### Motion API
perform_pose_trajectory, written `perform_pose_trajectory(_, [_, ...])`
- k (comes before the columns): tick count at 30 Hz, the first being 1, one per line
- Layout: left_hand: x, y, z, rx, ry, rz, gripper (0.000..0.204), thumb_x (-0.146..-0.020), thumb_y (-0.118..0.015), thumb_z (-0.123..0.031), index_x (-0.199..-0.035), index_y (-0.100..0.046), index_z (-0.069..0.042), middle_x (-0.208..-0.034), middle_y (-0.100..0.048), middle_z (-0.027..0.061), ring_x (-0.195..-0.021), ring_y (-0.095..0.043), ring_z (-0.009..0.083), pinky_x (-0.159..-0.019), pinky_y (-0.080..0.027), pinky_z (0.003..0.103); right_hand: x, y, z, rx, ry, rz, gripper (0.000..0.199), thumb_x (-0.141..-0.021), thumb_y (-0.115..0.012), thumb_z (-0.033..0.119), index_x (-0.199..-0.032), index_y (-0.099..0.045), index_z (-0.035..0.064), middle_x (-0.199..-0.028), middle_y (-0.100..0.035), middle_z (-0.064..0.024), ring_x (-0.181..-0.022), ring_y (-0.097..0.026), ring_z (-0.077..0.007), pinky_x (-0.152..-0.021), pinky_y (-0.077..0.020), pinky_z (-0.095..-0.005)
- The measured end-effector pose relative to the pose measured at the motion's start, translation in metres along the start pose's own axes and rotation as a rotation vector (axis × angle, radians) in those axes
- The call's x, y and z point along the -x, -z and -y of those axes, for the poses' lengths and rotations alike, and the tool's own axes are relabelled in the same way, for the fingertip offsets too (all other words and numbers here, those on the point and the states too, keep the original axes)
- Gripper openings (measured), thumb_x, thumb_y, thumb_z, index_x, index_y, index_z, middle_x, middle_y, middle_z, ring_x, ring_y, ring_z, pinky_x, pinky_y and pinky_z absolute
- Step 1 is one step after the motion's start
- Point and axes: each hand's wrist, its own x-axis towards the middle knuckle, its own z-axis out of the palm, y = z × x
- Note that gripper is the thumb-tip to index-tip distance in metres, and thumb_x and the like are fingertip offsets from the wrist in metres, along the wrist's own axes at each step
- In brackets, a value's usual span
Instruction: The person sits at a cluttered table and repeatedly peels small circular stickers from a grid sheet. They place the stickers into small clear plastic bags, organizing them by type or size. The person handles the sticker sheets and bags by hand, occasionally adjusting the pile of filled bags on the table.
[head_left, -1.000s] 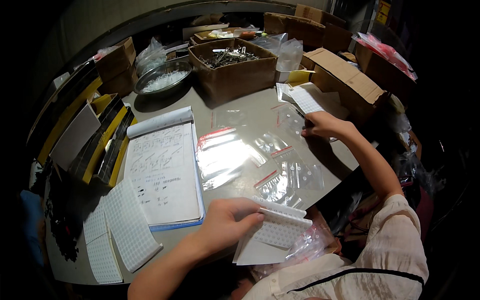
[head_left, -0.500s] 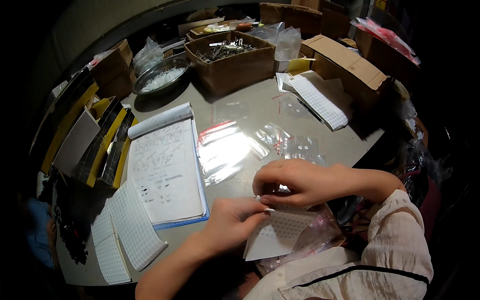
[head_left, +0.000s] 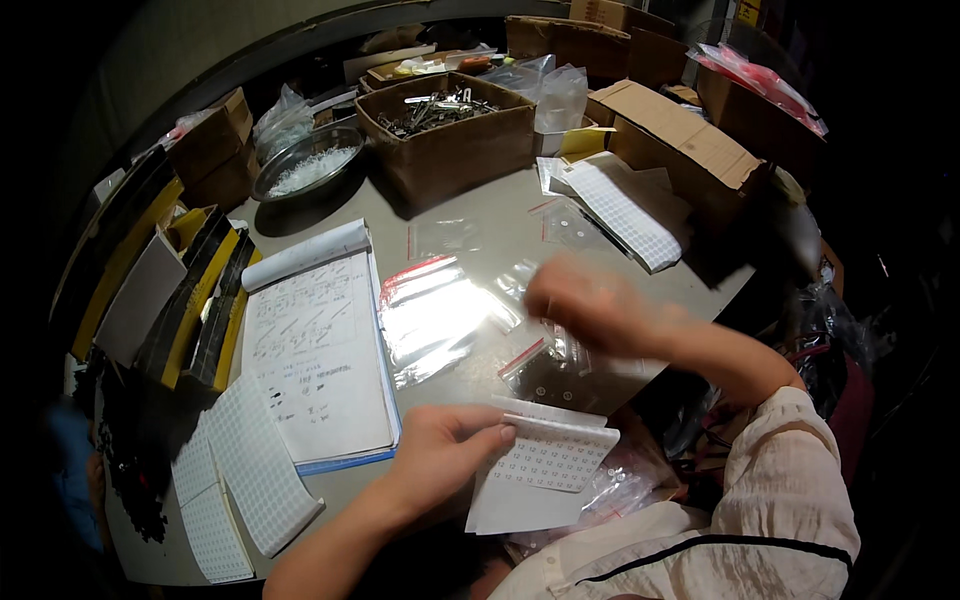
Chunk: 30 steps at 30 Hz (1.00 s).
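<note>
A folded white sheet of small printed stickers (head_left: 555,455) is pinched at its upper left corner between the thumb and fingers of my left hand (head_left: 435,450). Its lower part hangs over my lap. My right hand (head_left: 590,305), smeared by motion, is above several small clear zip bags; whether its fingers hold anything cannot be made out. Just in front of it lies a zip bag (head_left: 545,380) with a red seal line and small round pale pieces inside. A larger shiny clear bag (head_left: 435,315) with a red edge lies to its left.
An open clipboard of handwritten sheets (head_left: 315,350) lies left of the bags, with more sticker sheets (head_left: 255,465) near it. Black-and-yellow boxes (head_left: 190,310) stand at left. Behind are a bowl of white bits (head_left: 310,170), a carton of metal parts (head_left: 445,150) and a flapped carton (head_left: 680,135).
My right hand has left the sticker sheet and moved up and away over the zip bags. The sheet in my left hand shows more of its face. A nearer zip bag has come into view.
</note>
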Motion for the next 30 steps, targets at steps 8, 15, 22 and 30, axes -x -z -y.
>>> perform_pose_trajectory(8, [-0.004,0.000,-0.002,-0.063,-0.010,0.013,0.021,-0.093,-0.072,-0.006,-0.110,-0.075,0.007,-0.097,-0.076,0.0085,-0.087,-0.068,0.0110,-0.080,-0.055,0.026,0.051,0.009,-0.114,0.021,-0.523,0.073,0.020,-0.081,-0.070,0.003,-0.097,-0.057,0.0023,-0.089,-0.065,-0.0173,-0.085,-0.064,-0.0372,-0.076,-0.0506,-0.0427])
perform_pose_trajectory(15, [-0.003,0.000,-0.001,-0.093,-0.048,0.012,0.021,-0.094,-0.073,-0.007,-0.109,-0.075,0.006,-0.096,-0.076,0.0081,-0.088,-0.067,0.0108,-0.080,-0.055,0.026,0.017,0.033,-0.112,-0.189,-0.664,0.113,0.020,-0.090,-0.070,0.018,-0.097,-0.067,-0.0002,-0.086,-0.070,-0.0116,-0.081,-0.068,-0.0198,-0.074,-0.0539,-0.0343])
perform_pose_trajectory(22, [-0.004,0.003,0.003,-0.082,-0.046,0.040,0.021,-0.094,-0.072,-0.008,-0.110,-0.075,0.006,-0.096,-0.076,0.0078,-0.089,-0.067,0.0107,-0.081,-0.055,0.026,-0.007,0.027,-0.128,-0.135,-0.625,0.490,0.025,-0.087,-0.068,0.023,-0.097,-0.069,-0.0005,-0.085,-0.070,-0.0151,-0.080,-0.068,-0.0262,-0.074,-0.0524,-0.0400])
perform_pose_trajectory(30, [-0.002,0.002,0.000,-0.118,-0.067,0.014,0.022,-0.095,-0.072,-0.009,-0.110,-0.075,0.006,-0.096,-0.076,0.0081,-0.088,-0.067,0.0106,-0.080,-0.055,0.026,-0.006,0.020,-0.149,0.188,-0.704,0.430,0.041,-0.084,-0.078,0.036,-0.102,-0.064,0.0019,-0.095,-0.069,-0.0190,-0.088,-0.067,-0.0363,-0.077,-0.0510,-0.0443])
